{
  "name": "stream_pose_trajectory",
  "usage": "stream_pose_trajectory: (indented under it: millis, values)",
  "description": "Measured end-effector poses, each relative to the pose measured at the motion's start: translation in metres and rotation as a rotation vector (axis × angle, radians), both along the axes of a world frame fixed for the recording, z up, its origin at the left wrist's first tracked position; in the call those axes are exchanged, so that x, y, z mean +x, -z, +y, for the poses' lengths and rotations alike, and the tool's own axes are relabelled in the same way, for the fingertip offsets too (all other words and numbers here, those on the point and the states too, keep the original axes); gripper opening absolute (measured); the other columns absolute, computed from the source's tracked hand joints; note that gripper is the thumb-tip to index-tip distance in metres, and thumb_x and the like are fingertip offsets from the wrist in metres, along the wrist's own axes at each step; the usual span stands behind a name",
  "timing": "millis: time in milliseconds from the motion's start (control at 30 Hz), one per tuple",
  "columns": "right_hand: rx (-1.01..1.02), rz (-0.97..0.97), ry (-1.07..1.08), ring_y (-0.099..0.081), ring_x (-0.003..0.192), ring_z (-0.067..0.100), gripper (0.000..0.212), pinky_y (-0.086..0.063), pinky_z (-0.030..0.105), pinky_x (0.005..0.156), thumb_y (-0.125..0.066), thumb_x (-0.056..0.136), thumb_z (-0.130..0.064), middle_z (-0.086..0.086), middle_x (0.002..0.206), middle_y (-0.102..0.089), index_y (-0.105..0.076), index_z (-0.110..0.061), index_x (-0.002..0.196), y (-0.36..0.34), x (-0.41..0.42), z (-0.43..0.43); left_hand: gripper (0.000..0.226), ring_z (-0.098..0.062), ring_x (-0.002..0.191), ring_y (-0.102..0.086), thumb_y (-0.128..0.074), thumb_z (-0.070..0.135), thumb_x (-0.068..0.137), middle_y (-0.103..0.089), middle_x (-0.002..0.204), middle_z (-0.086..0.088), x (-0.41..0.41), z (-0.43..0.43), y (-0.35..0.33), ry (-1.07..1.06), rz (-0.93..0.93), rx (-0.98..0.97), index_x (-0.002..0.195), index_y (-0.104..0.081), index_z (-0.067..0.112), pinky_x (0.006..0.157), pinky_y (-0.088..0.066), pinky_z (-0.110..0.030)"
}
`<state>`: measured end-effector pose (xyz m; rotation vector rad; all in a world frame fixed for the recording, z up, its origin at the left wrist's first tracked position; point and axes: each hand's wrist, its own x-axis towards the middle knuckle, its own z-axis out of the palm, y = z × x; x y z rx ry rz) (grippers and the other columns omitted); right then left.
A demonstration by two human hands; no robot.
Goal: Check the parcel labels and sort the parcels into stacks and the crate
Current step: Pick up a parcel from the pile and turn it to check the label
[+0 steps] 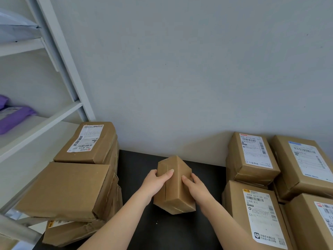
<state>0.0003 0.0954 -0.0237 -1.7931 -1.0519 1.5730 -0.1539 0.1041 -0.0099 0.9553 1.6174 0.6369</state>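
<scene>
Your left hand (156,180) and right hand (196,185) both grip the box (175,193), one on each side; thumbs lie on the near face, fingers curl round the sides; the box is tilted, one edge uppermost, plain brown faces toward you; it's over the middle of the black table (144,224), low end seems to touch the top, hard to tell; left stacks (68,188) stand at the table's left edge, well apart from the box, rear top parcel label-up; right stacks (252,157) stand at the right edge, labels up; rack (59,73) far left, purple bag (14,119) on its shelf.
</scene>
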Motion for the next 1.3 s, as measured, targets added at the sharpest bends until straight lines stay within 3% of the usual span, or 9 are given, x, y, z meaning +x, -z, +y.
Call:
stream_pose_trajectory:
  millis: [167, 333, 500, 700, 1300]
  values:
    - [-0.041, 0.044, 0.009, -0.049, 0.122, 0.026, 0.076, -0.036, 0.047, 0.109, -0.05, 0.087, -0.061, 0.004, 0.139, -0.046, -0.026, -0.023, 0.148, -0.001, -0.001, 0.003, 0.065, -0.023, 0.125, -0.046, -0.056, 0.048, 0.09, -0.042, 0.14, -0.002, 0.005, -0.002, -0.002, 0.064, 0.114, 0.068, 0.143, -0.03, 0.021, 0.1, -0.041, -0.038]
    - [-0.069, 0.058, 0.013, -0.05, 0.121, 0.026, 0.078, -0.038, 0.045, 0.108, -0.053, 0.084, -0.062, 0.004, 0.138, -0.047, -0.029, -0.021, 0.147, -0.001, 0.002, 0.004, 0.064, -0.022, 0.123, -0.047, -0.059, 0.044, 0.089, -0.042, 0.14, -0.001, 0.006, -0.002, -0.001, 0.11, 0.184, 0.098, 0.143, -0.03, 0.022, 0.1, -0.043, -0.038]
    - [-0.007, -0.097, -0.065, -0.053, 0.115, 0.022, 0.068, -0.044, 0.038, 0.1, -0.059, 0.086, -0.051, 0.004, 0.13, -0.052, -0.036, -0.018, 0.141, 0.002, 0.003, 0.002, 0.065, -0.021, 0.113, -0.052, -0.062, 0.035, 0.09, -0.049, 0.129, -0.004, 0.01, -0.004, 0.0, 0.152, 0.13, 0.073, 0.145, -0.03, 0.021, 0.091, -0.051, -0.037]
    - [-0.012, -0.079, -0.073, -0.054, 0.113, 0.021, 0.061, -0.044, 0.035, 0.096, -0.06, 0.088, -0.046, 0.003, 0.127, -0.054, -0.038, -0.017, 0.138, 0.002, 0.003, 0.002, 0.068, -0.024, 0.118, -0.052, -0.061, 0.034, 0.091, -0.048, 0.134, -0.005, 0.013, -0.001, -0.001, 0.163, 0.073, -0.002, 0.147, -0.025, 0.023, 0.089, -0.051, -0.04]
    - [-0.074, -0.133, -0.077, -0.05, 0.121, 0.025, 0.065, -0.041, 0.04, 0.104, -0.06, 0.089, -0.043, 0.006, 0.135, -0.049, -0.033, -0.016, 0.142, -0.002, 0.001, 0.007, 0.066, -0.025, 0.121, -0.051, -0.06, 0.031, 0.091, -0.046, 0.139, -0.004, 0.013, 0.0, -0.001, 0.173, 0.062, -0.022, 0.146, -0.025, 0.023, 0.088, -0.052, -0.04]
